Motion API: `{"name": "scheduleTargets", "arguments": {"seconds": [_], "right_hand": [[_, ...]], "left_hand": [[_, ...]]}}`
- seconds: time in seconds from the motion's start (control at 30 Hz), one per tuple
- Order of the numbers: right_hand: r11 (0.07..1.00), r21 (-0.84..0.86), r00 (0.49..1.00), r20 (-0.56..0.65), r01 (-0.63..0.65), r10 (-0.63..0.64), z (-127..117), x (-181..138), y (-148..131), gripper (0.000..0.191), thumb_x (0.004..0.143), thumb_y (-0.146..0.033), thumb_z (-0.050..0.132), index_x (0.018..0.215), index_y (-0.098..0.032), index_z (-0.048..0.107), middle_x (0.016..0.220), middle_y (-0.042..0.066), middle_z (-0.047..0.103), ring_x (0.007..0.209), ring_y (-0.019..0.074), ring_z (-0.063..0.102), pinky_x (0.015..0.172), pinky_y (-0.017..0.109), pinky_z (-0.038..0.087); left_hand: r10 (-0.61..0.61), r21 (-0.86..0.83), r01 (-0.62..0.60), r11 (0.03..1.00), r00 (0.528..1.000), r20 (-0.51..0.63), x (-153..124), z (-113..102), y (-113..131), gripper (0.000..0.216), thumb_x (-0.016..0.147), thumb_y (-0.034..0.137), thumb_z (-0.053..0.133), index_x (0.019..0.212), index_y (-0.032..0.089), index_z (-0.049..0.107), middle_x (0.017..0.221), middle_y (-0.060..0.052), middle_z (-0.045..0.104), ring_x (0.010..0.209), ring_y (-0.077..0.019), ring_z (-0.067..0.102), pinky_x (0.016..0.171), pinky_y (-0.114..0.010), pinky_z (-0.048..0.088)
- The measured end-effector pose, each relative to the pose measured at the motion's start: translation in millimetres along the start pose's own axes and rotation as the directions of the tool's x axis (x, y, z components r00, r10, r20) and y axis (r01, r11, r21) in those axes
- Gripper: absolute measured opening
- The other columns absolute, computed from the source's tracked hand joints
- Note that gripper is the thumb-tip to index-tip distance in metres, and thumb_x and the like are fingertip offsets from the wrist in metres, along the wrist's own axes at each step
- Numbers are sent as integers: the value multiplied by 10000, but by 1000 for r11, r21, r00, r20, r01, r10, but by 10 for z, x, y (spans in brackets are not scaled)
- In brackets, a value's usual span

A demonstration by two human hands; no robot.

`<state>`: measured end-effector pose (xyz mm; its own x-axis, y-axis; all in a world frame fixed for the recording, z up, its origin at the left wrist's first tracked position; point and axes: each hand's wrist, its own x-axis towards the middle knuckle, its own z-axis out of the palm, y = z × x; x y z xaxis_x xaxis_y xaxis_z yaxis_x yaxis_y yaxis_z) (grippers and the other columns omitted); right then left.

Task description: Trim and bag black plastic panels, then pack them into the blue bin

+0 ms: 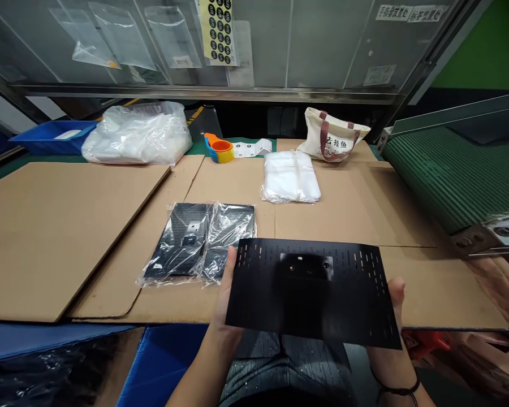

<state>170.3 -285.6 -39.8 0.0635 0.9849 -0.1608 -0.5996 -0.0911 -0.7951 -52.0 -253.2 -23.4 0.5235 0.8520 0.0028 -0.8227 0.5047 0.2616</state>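
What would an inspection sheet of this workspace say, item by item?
Surface: flattened cardboard sheets cover the bench.
Job's things: a black perforated panel is held up over the cardboard; two plastic-wrapped black panels lie just beyond it.
Clutter: a bagged white stack, a large white plastic bag, a canvas tote, a blue bin, orange and yellow cups.
Grippers: left hand and right hand hold the panel by its side edges.
Cables: nothing seen.
Surroundings: green conveyor belt at right; a co-worker's hand at the right edge.
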Motion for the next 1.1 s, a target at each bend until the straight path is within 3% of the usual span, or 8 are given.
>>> {"name": "scheduleTargets", "arguments": {"seconds": [0.3, 0.47, 0.63, 0.73, 0.8, 0.87, 0.97, 1.1], "right_hand": [[971, -26, 964, 120, -237, 239, 222, -183, -94, 664, 715, -808, 524, 1033, -265, 735, 1005, 107, 751, 1170, 337, 607, 1018, 521, 461], [977, -82, 963, 166, -199, 210, 295, -137, -118, 642, 708, -792, 559, 1026, -260, 725, 962, 107, 751, 1117, 327, 638, 941, 496, 520], [989, -109, 966, 226, -101, 124, 259, -40, -89, 504, 731, -708, 624, 893, -248, 751, 835, 80, 753, 928, 293, 710, 777, 417, 594], [959, -277, 983, 183, 63, -12, 197, -6, -128, 336, 839, -558, 605, 896, -263, 756, 824, 47, 762, 802, 234, 730, 676, 340, 604], [835, -469, 940, 304, 287, -152, 160, 14, -187, 223, 861, -427, 638, 996, -285, 745, 901, 30, 770, 833, 213, 730, 705, 316, 598], [615, -571, 825, 501, 543, -263, 131, 33, -242, 269, 874, -276, 639, 1134, -316, 694, 1023, 16, 758, 935, 207, 715, 807, 339, 582], [308, -588, 661, 623, 748, -417, 89, 62, -242, 401, 918, -181, 529, 1274, -356, 592, 1156, -3, 717, 1072, 212, 664, 919, 419, 535], [108, -692, 542, 448, 714, -711, 56, 115, -101, 449, 885, -221, 576, 1294, -401, 539, 1339, -35, 605, 1269, 251, 521, 1059, 559, 388]], "left_hand": [[36, 33, -36, 999, 999, 2, -12, -40, 121, 560, 1011, 450, 262, 1142, 147, 714, 1161, -42, 707, 1067, -216, 674, 1115, -322, 359], [86, 84, -72, 994, 980, -179, -52, -73, 181, 601, 1019, 404, 216, 1026, 147, 760, 1017, -42, 758, 997, -204, 704, 1069, -307, 420], [308, 389, -100, 916, 798, -519, -61, -140, 261, 352, 948, 353, 477, 807, 206, 765, 767, -8, 769, 817, -192, 734, 909, -309, 541], [607, 787, -42, 615, 662, -439, -104, -211, 304, 308, 787, 479, 693, 814, 177, 748, 773, -31, 753, 835, -233, 713, 833, -320, 555], [736, 946, -16, 325, 632, -242, -143, -214, 302, 410, 773, 554, 679, 889, 167, 748, 911, -60, 753, 996, -263, 670, 936, -337, 501], [773, 985, -66, 160, 629, -83, -168, -157, 258, 519, 808, 626, 588, 1015, 174, 735, 1101, -82, 719, 1161, -281, 591, 1056, -356, 407], [791, 949, -256, 185, 612, 11, -168, -11, 116, 582, 825, 635, 555, 1225, 225, 651, 1295, -80, 631, 1256, -293, 525, 1094, -384, 375], [821, 858, -464, 221, 563, 94, -150, 93, -115, 490, 852, 418, 625, 1321, 287, 572, 1411, -49, 548, 1350, -273, 438, 1123, -377, 353]]}}
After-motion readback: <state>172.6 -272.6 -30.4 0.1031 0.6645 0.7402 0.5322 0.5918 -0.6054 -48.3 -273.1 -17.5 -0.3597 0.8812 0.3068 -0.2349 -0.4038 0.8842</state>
